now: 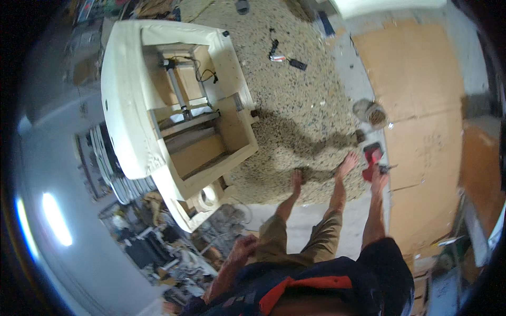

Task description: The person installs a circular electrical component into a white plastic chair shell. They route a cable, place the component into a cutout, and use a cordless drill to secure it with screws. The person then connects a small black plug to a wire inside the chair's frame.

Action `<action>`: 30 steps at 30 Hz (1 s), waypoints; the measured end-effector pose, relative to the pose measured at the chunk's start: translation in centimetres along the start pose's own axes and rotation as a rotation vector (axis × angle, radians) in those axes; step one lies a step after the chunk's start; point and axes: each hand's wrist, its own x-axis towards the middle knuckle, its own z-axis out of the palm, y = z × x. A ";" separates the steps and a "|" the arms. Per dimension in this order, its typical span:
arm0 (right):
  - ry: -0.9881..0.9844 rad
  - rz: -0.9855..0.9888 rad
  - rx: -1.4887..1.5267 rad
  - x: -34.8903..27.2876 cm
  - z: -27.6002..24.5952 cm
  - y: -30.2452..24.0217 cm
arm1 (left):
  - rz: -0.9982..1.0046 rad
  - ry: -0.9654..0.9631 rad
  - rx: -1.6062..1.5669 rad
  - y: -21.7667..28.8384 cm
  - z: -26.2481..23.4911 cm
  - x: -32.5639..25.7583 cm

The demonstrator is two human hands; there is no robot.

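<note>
My right hand (378,180) is stretched out low on the right, its fingers wrapped round a red and black cordless drill (373,157). A thin dark tip points rightward from the drill, over the edge of a cardboard sheet. My left hand (244,247) hangs near my left thigh, and its fingers are too blurred to read. Away to the left stands a cream-covered furniture frame (124,100), apart from both hands. Inside its open middle, a metal rod-shaped actuator (176,87) with black cables is fixed between wooden panels.
Brown cardboard (416,68) covers the floor at right. A round container (376,116) stands near my bare right foot (348,163). On the speckled floor (295,100) lie a black box with a cable (298,64). A roll of tape (208,196) rests by the frame; scraps pile at lower left.
</note>
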 end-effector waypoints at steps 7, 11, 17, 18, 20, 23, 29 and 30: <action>-0.525 0.077 -0.254 -19.5 -4.0 -31.2 | 0.234 0.081 -0.334 -0.1 -4.3 9.8; -0.781 -0.185 -0.442 -30.6 -1.3 -48.3 | 0.242 -0.185 -0.845 5.6 -5.6 12.5; -0.956 -0.644 -0.572 -44.5 7.6 -62.2 | 0.182 -1.049 -0.956 11.2 -10.6 5.9; -0.968 -0.699 -0.544 -46.5 9.2 -63.1 | 0.269 -1.063 -0.975 11.2 -12.0 4.5; -1.017 -0.603 -0.526 -49.3 11.6 -64.9 | 0.223 -1.134 -1.032 11.1 -15.7 2.7; -1.309 -0.438 -0.208 -52.1 14.4 -65.9 | 0.421 -1.261 -1.246 9.6 -18.0 1.2; -1.594 -0.556 -0.890 -54.5 19.0 -65.6 | 0.762 -1.047 -1.796 2.7 -17.6 1.0; -1.646 -0.581 -0.835 -55.4 20.2 -64.6 | 0.845 -0.942 -1.868 1.0 -18.4 1.0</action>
